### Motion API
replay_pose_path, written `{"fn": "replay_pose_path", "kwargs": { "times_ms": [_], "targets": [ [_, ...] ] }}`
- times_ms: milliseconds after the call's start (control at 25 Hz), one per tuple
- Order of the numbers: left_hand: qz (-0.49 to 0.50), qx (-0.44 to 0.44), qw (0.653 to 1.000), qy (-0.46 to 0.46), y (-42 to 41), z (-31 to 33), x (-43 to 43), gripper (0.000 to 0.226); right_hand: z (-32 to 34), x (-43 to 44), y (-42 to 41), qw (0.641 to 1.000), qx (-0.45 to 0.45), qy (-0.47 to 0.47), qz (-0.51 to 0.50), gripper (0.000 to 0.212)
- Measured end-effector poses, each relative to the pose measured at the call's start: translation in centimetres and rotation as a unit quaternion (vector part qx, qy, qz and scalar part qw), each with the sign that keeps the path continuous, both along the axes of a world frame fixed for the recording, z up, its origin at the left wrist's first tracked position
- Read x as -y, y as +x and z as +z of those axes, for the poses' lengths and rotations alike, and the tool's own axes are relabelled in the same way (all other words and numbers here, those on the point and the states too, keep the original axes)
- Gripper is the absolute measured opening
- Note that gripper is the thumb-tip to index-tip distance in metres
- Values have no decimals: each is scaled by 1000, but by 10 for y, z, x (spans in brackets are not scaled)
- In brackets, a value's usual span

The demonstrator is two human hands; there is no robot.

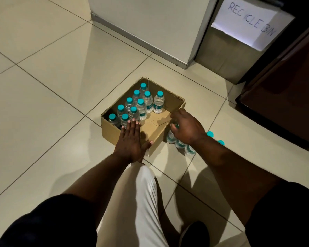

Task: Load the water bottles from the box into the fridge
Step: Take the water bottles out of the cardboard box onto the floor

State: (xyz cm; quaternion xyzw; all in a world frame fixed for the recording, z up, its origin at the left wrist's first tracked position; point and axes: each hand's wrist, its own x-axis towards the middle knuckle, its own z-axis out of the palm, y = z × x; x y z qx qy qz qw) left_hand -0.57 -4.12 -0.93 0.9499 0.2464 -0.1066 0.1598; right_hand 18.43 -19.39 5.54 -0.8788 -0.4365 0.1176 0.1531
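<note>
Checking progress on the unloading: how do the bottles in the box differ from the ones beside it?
The bottles in the box stand inside the cardboard box, about ten, caps all showing; the bottles beside it stand on the floor tiles, fewer, partly hidden. The right hand covers the floor group; the left hand lies flat on the box edge. Both groups are upright, clear, teal-capped.

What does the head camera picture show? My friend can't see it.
A person's left hand rests flat on a cardboard box of teal-capped water bottles on a tiled floor. Their right hand touches more bottles standing outside the box.
</note>
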Motion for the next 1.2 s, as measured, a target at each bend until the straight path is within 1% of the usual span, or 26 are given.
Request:
{"fn": "replay_pose_path", "kwargs": {
  "times_ms": [80, 240, 400, 520, 600, 800, 1080, 1200],
  "targets": [
    [20, 3, 1000, -3, -5, -1, -13, 109, -8, -27, -5, 1000, -11, -13, 18, 43],
    [36, 18, 999, 22, -13, -9, -24, 108, -25, -71, -10, 997, -19, -21, 73, 50],
    [92, 50, 994, 20, -21, -22, -20, 106, -34, -114, -16, 990, -38, -14, 132, 61],
    [101, 65, 993, 21, -20, -28, -18, 105, -39, -140, -22, 983, -38, -70, 163, 74],
    [101, 70, 992, 29, -19, -29, -19, 105, -43, -147, -26, 980, -28, -98, 172, 79],
    [106, 72, 991, 37, -18, -31, -17, 104, -52, -136, -30, 984, 12, -95, 149, 66],
    [97, 55, 993, 33, -17, -25, -16, 104, -36, -114, -30, 991, -18, -73, 114, 54],
    [83, 52, 995, 32, -16, -19, -13, 104, -21, -101, -27, 993, -35, -32, 108, 47]
  ]
}}
